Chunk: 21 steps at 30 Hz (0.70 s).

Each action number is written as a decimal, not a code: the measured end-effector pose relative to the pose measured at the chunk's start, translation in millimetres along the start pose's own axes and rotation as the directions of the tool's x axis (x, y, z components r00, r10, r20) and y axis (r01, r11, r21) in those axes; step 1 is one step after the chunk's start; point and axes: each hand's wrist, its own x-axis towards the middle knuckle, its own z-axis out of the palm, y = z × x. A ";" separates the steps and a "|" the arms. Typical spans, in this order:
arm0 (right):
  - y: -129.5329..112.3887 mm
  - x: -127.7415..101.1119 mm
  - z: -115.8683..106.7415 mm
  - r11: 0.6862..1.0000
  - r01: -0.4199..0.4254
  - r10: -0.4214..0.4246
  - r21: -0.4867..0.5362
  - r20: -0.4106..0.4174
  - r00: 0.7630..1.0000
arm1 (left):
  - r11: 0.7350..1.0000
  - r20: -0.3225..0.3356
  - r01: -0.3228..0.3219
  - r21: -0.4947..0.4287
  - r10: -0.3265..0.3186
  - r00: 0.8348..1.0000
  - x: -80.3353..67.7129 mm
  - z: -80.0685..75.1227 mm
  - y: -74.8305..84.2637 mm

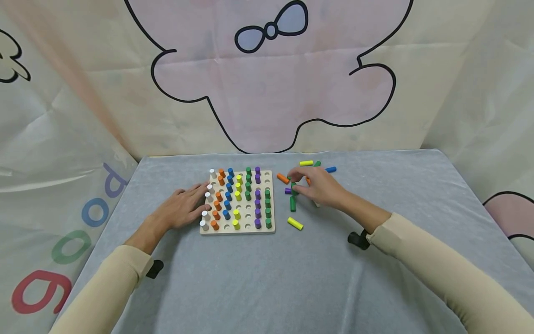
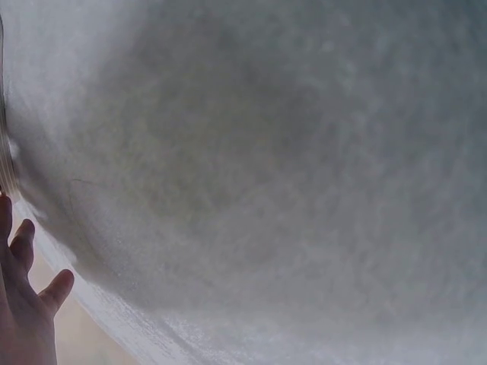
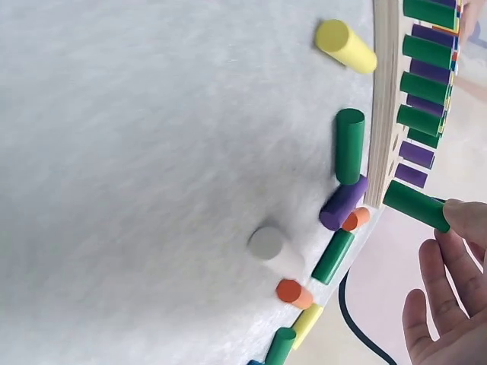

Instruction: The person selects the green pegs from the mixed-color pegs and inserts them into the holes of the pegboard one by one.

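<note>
Sleeved arms frame my view: left hand (image 1: 183, 206) flat, steadying the mostly filled pegboard (image 1: 238, 228); right hand (image 1: 319, 185) pinches a green peg (image 3: 415, 205); nine loose pegs remain.

One pegboard (image 1: 238, 229), two hands (image 1: 185, 207)

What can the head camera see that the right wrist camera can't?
Only the head view shows the left hand resting flat against the pegboard's left edge, the board's white, orange, blue and yellow peg rows, both sleeves and the cartoon backdrop.

Only the right wrist view shows a white peg lying on the cloth beneath the hand.

Both show the pegboard, the right hand pinching a green peg, and loose yellow, green and purple pegs on the grey cloth.
</note>
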 end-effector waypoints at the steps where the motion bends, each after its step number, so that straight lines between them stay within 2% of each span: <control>1: -0.8 2.5 1.2 1.000 -0.004 0.004 -0.002 -0.003 1.000 | 1.000 0.000 0.001 -0.002 -0.001 1.000 -0.4 0.1 -0.5; 14: -17.1 30.5 18.2 0.997 -0.030 0.030 0.069 -0.004 1.000 | 1.000 -0.012 -0.011 -0.011 0.011 1.000 -0.2 -0.7 -1.3; 21: -20.3 41.8 29.1 0.997 -0.043 0.043 0.060 -0.006 0.999 | 1.000 0.002 -0.001 -0.022 0.001 1.000 0.3 -0.7 -1.7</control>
